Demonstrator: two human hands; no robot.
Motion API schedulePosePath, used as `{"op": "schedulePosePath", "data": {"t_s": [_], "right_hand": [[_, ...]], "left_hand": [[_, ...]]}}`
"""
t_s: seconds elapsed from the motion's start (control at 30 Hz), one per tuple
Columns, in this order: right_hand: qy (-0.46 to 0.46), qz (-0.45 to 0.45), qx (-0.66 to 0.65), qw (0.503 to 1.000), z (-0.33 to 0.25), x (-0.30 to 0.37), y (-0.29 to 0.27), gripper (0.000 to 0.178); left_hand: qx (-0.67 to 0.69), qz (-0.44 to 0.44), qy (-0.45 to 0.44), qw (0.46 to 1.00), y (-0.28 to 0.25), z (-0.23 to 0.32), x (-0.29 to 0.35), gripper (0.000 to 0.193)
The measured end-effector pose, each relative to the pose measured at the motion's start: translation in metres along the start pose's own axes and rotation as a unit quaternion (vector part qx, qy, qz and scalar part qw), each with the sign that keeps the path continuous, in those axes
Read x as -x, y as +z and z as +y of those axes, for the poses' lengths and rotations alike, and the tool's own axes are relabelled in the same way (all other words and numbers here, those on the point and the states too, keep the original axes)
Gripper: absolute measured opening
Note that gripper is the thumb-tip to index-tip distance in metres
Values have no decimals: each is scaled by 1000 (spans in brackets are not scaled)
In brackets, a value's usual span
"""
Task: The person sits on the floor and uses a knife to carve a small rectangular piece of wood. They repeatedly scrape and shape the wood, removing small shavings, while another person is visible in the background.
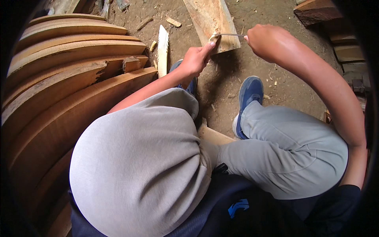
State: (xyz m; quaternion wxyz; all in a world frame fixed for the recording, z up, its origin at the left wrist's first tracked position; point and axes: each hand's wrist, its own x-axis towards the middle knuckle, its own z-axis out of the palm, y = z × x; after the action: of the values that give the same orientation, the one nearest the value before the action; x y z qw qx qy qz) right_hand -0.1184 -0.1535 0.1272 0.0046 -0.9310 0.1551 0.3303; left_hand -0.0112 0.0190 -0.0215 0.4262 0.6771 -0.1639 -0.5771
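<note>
My left hand (197,59) is closed, its thumb and fingers pinching a small pale wooden piece (214,38) over the near end of a wide wooden board (215,17). In my right hand (266,42), closed in a fist, is a thin metal-bladed tool (233,34). Its slender blade reaches left to the small piece and seems to touch it. The grip covers the handle, so the tool's exact kind cannot be made out.
Stacked planks (75,47) crowd the left side. A pointed pale wood strip (162,49) and wood scraps (173,22) lie on the dirt floor (284,87). More timber (319,12) stands at the far right. My blue shoe (251,91) rests below the board.
</note>
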Motion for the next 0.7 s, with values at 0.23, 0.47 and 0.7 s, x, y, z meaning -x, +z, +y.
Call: {"op": "schedulePosePath", "data": {"t_s": [0.23, 0.47, 0.7], "right_hand": [[18, 29, -6, 999, -1, 2, -4, 23], [-1, 43, -6, 999, 4, -1, 8, 38], [8, 57, 0, 998, 4, -1, 10, 21]], "left_hand": [[8, -2, 7, 1000, 2, 2, 0, 57], [20, 3, -9, 1000, 2, 4, 2, 57], [18, 4, -15, 1000, 3, 8, 5, 56]]}}
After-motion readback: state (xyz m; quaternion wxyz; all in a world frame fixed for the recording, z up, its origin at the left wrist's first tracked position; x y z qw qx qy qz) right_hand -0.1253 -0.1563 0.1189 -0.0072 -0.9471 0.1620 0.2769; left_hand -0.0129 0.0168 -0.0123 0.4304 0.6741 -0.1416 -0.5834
